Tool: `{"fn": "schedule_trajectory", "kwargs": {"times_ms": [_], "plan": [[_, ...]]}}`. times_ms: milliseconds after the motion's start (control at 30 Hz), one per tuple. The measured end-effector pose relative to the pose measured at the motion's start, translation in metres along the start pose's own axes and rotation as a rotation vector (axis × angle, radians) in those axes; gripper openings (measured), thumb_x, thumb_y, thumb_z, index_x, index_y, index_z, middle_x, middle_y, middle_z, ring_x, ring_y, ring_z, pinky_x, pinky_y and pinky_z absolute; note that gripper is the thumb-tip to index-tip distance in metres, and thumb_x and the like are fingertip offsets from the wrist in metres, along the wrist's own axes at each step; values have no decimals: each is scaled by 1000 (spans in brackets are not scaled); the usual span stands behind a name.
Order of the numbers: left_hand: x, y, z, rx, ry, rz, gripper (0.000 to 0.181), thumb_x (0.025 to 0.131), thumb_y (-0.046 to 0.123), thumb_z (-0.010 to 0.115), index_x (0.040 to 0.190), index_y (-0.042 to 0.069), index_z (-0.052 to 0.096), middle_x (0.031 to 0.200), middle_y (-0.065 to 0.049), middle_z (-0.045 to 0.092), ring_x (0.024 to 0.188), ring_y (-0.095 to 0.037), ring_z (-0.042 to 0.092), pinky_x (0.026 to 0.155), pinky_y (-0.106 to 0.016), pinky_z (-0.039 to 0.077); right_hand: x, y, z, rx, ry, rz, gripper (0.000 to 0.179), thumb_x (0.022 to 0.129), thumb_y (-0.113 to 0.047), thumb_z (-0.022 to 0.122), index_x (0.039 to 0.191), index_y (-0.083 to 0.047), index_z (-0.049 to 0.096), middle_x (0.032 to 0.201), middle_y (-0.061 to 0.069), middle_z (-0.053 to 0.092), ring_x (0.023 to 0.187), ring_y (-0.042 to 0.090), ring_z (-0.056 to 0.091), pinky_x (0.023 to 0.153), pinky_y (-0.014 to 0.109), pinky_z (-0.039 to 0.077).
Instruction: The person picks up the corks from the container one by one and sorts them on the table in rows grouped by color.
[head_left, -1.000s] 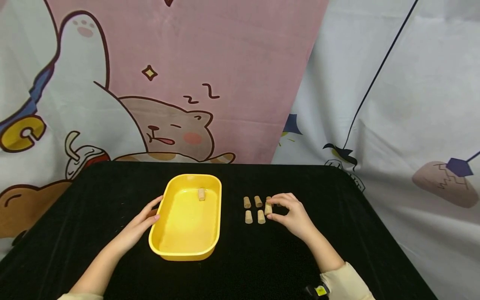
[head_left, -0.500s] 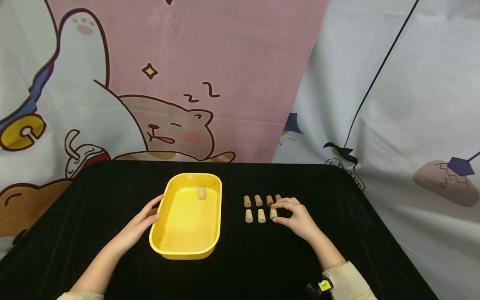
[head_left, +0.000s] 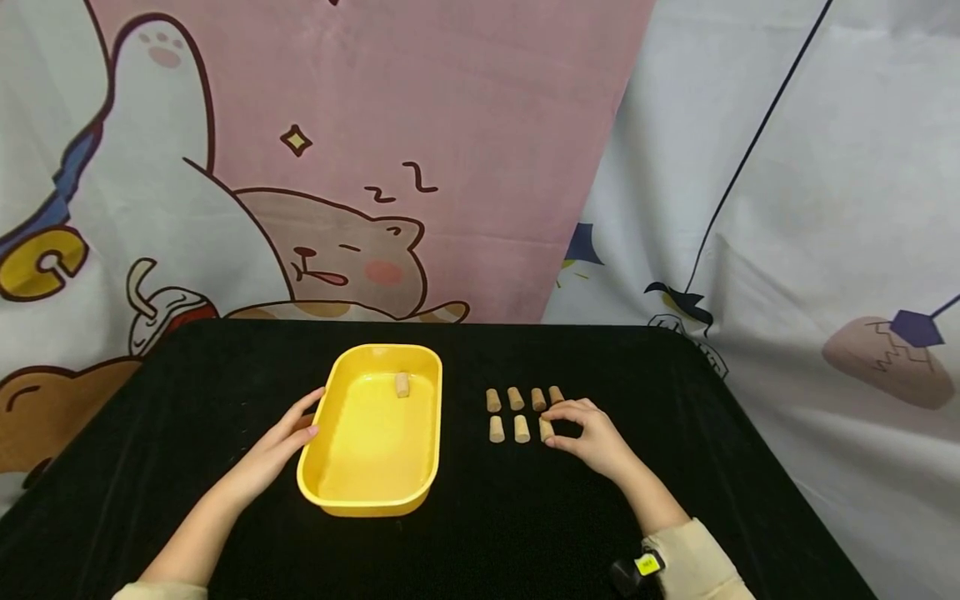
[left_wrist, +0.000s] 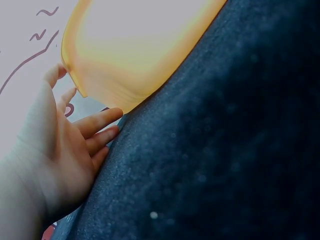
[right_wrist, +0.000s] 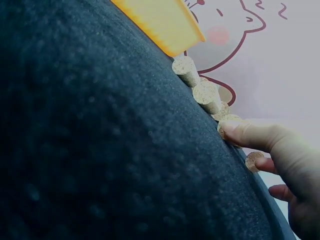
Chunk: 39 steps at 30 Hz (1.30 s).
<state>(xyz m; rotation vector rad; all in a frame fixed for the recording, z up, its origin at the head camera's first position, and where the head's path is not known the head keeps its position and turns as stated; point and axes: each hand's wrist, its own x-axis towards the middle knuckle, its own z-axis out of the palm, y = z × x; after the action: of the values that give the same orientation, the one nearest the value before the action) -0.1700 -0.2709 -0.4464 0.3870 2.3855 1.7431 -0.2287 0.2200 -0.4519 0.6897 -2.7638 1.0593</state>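
Observation:
My left hand rests against the left side of a yellow plastic tray, its fingertips at the rim and outer wall, as the left wrist view shows. One cork stopper lies inside the tray near its far end. On the right, my right hand pinches another cork stopper between thumb and fingers, at the right end of the front row. Two more corks stand to its left, the closer being a pale cork. Behind them runs a back row of several corks, including one cork.
Black cloth covers the table. A printed curtain with cartoon animals hangs behind the far edge. A strip of black cloth separates the tray from the corks. A dark device with a yellow label sits at my right wrist.
My right hand has moved the held cork slightly right and nearer me, into the front row, uncovering back-row corks. Over the last half second it stays there. The left hand and tray keep their place.

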Motion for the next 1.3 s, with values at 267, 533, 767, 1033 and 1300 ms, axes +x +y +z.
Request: {"fn": "schedule_trajectory", "kwargs": {"times_ms": [267,533,767,1033,1300], "plan": [[0,1,0,4,1,-4,57,104,27,38,154,17,13,145,-35,27,114,-42,53,88,-54,47,0,-2,-2,-14,-4,14,40,73,-20,82,111,-20,70,117,-1,62,106,19,51,90,48,44],[-1,1,0,9,-3,-4,57,104,28,38,154,18,13,145,-35,27,116,-44,50,89,-56,45,2,-11,-7,-47,26,-23,43,73,-23,82,113,-18,69,116,-4,63,108,20,51,94,52,36],[-1,2,0,13,1,-9,57,104,28,38,154,19,13,145,-35,28,117,-44,50,90,-57,45,9,-38,-15,-29,89,-143,40,75,-16,82,112,-11,69,115,0,63,101,24,55,87,47,40],[-2,0,2,1,2,-7,57,104,27,38,154,17,14,144,-36,28,117,-44,50,89,-54,47,25,-71,-12,-29,77,-239,35,78,-17,80,111,-13,70,115,-5,62,104,14,50,85,43,40],[-1,2,2,12,9,-16,57,104,28,39,154,17,14,145,-35,28,119,-46,47,91,-58,44,50,-101,-3,-70,93,-341,31,78,-18,80,108,-17,71,111,-8,63,104,12,49,90,41,37]]}}
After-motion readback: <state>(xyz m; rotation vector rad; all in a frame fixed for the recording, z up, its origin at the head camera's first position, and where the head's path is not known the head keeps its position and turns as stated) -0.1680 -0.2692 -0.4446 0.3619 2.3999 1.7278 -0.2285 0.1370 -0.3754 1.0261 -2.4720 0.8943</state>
